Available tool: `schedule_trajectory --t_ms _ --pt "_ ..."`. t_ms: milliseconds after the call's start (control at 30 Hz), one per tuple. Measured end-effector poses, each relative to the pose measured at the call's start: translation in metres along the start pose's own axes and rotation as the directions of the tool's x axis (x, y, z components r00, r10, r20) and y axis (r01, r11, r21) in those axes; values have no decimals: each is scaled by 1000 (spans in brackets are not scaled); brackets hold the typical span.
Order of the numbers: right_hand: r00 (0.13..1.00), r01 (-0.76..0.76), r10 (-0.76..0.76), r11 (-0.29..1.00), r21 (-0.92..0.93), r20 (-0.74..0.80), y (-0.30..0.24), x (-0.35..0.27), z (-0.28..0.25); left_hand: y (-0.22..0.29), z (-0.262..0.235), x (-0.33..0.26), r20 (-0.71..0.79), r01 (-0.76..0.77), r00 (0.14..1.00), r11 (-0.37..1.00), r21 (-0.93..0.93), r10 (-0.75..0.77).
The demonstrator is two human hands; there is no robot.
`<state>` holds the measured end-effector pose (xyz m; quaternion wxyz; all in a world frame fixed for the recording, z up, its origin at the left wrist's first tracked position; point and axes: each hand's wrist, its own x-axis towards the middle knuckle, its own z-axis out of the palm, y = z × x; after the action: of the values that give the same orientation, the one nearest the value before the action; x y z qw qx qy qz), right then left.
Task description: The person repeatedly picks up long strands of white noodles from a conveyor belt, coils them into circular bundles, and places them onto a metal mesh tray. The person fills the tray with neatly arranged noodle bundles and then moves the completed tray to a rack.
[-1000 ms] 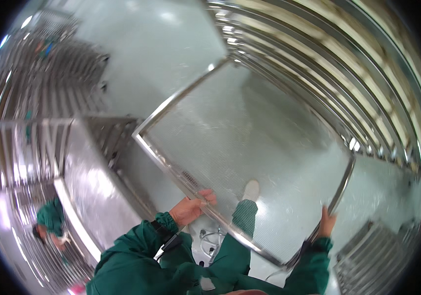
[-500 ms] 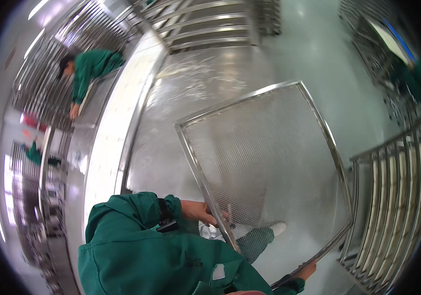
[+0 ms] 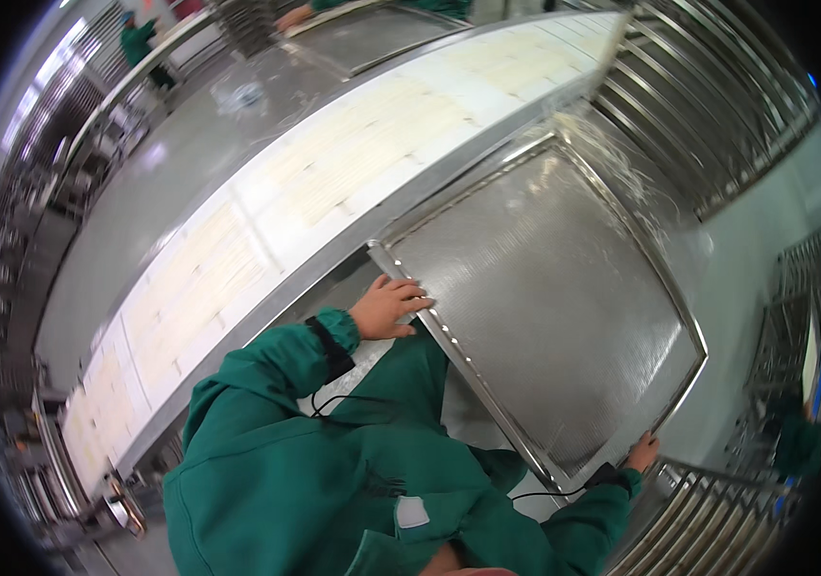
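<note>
A rectangular wire-mesh tray [image 3: 545, 307] with a shiny metal frame lies in front of me, apparently on the steel worktable [image 3: 693, 235], its near edge towards my body. My left hand [image 3: 391, 309] has its fingers hooked over the tray's left rim, thumb apart below. On the tray's right side, my right hand [image 3: 642, 451] grips the rim near the closest corner; its thumb side is partly hidden. Pale thin strands [image 3: 607, 154] are scattered on the table beyond the tray's far corner. My left wrist wears a black band.
Left of the tray runs a long white conveyor belt [image 3: 266, 197] bearing pale flat strips. Metal racks stand at the far right [image 3: 708, 96] and near right [image 3: 708, 523]. Across the belt, a co-worker's hand [image 3: 293, 17] is by another tray [image 3: 381, 38]. Another person [image 3: 137, 40] stands far left.
My view has turned left, bringing the belt into the middle. The tray, held raised and tilted before, is now lower and flatter over the table, near the belt. Both hands remain at its rim.
</note>
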<state>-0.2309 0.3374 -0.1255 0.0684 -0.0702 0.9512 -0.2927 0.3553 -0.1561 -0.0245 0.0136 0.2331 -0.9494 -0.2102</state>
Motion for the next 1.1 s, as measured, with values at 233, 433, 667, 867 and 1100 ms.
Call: schedule_trajectory --t_ms 233,433,667,867,1100 --pt "934 357 -350 921 -158 72 -106 -23 63 -30 11 -24 -215 -128 976 902 -413 40" --pt "876 444 -452 620 -646 168 -194 -164 165 -119 -34 -144 -351 301 826 872 -385 -440" --pt "866 465 -489 709 -530 105 -195 -165 163 -205 -71 -216 -303 915 337 386 -118 -891" --pt "862 483 -494 726 -489 117 -191 -161 164 -245 -57 -152 -483 881 375 467 -80 -791" --pt "855 519 -469 784 -341 223 -186 -157 155 -220 -46 -71 -410 680 600 708 -193 -687"
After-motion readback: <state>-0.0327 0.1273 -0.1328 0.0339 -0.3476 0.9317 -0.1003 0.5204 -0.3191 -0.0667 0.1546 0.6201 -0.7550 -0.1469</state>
